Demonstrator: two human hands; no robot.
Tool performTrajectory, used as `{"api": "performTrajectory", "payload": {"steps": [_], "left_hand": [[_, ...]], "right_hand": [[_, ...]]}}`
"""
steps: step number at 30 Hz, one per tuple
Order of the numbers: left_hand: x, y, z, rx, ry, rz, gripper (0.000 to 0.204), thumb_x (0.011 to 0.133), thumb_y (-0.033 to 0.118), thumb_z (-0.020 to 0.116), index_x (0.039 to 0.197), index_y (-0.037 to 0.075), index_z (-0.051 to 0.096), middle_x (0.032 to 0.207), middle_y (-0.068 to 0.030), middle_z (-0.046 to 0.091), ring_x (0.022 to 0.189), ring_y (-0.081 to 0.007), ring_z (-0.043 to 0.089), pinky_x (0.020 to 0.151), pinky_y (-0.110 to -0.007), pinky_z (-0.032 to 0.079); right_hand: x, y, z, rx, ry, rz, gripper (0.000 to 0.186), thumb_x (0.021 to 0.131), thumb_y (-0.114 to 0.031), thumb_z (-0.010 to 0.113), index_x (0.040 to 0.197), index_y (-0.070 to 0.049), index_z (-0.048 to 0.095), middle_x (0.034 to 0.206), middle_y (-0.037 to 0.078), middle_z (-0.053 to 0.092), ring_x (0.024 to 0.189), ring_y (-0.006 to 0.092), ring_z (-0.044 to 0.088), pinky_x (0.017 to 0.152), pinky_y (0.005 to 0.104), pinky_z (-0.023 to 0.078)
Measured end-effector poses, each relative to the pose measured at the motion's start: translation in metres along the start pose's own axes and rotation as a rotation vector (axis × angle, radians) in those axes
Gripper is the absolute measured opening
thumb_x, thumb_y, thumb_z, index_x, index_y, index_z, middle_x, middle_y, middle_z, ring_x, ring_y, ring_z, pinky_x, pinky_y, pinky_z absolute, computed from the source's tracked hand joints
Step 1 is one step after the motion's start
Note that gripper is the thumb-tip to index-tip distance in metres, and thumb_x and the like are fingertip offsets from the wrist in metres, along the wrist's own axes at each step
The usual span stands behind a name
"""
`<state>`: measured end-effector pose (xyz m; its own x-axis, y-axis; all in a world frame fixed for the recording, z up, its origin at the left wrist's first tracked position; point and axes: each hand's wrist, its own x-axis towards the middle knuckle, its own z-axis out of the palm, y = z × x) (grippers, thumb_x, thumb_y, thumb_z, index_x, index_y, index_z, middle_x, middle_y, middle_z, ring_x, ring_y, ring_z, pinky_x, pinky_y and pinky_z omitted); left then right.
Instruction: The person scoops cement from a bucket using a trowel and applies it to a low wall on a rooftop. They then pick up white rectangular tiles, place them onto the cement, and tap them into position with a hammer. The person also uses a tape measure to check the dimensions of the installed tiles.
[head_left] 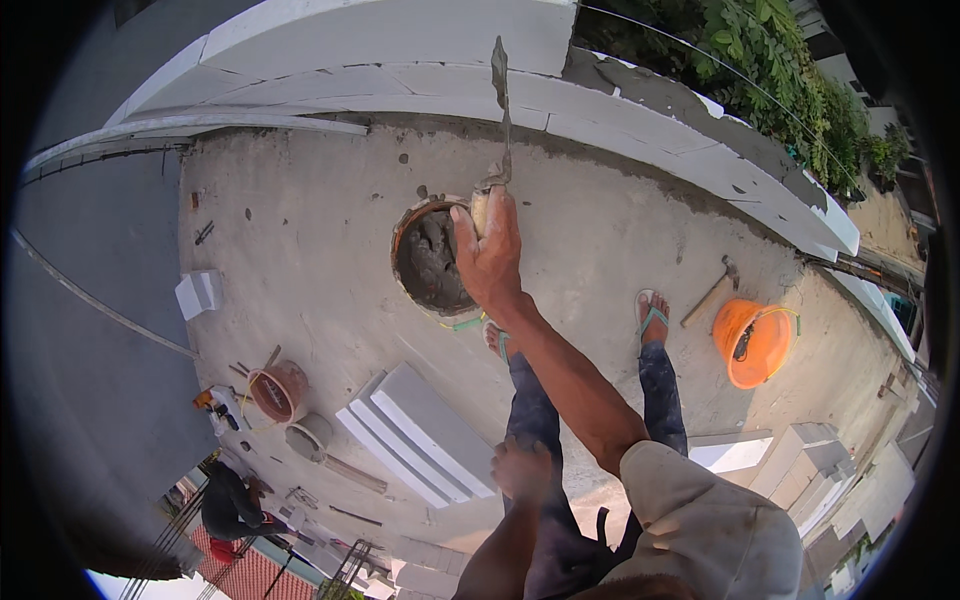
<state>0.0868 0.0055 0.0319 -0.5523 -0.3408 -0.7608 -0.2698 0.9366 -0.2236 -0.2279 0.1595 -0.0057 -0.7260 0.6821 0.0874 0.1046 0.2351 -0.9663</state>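
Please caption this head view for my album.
Right hand holding a trowel near a bucket of grey mortar, white wall beyond.

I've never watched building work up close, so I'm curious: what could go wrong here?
The grey-smeared trowel in the right hand might drip. The left foot, in an open sandal, could bump the bucket beside it. The hammer near the right foot might trip someone.

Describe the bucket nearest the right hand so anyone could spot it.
Find the white block wall curving across the top. Below it on the concrete floor, beside the right hand gripping a trowel, sits the round bucket. Its brown inner rim and wet grey paste set it apart from the orange bucket farther right.
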Motion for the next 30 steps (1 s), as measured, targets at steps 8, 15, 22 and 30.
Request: {"api": "performTrajectory", "payload": {"steps": [8,15,22,30], "left_hand": [[0.006,-0.014,-0.003,-0.1,-0.017,-0.033,0.058,0.087,0.041,0.069,0.134,0.006,0.064,0.131,-0.0161,0.064,0.12,-0.0377,0.063,0.1,-0.051,0.051],[0.02,-0.036,0.007,-0.303,-0.052,-0.094,0.063,0.085,0.039,0.072,0.137,0.006,0.064,0.136,-0.0164,0.062,0.122,-0.0376,0.063,0.102,-0.051,0.051],[0.036,-0.056,0.008,-0.444,-0.09,-0.136,0.061,0.084,0.035,0.074,0.136,0.004,0.064,0.138,-0.0176,0.061,0.123,-0.0391,0.062,0.101,-0.053,0.051],[0.022,-0.075,0.021,-0.594,-0.122,-0.247,0.061,0.087,0.036,0.072,0.137,0.004,0.061,0.138,-0.0179,0.06,0.127,-0.0378,0.059,0.105,-0.051,0.048]], "right_hand": [[-0.108,0.061,0.016,0.296,-0.582,1.083,0.026,0.101,-0.025,0.071,0.096,-0.003,0.058,0.069,0.007,0.06,0.053,0.0174,0.06,0.048,0.0372,0.049],[-0.147,0.114,-0.017,0.064,-0.869,1.109,0.045,0.101,-0.037,0.07,0.122,0.002,0.065,0.076,0.008,0.069,0.065,0.018,0.069,0.059,0.035,0.057],[-0.234,0.056,-0.26,-1.331,-1.507,0.301,0.077,0.087,-0.045,0.08,0.151,-0.012,0.054,0.141,0.016,0.06,0.141,0.0436,0.048,0.105,0.0646,0.045],[-0.256,-0.076,-0.21,-1.31,-1.502,0.174,0.076,0.088,-0.039,0.08,0.155,-0.023,0.047,0.158,0.02,0.041,0.143,0.0478,0.043,0.103,0.068,0.049]]}}
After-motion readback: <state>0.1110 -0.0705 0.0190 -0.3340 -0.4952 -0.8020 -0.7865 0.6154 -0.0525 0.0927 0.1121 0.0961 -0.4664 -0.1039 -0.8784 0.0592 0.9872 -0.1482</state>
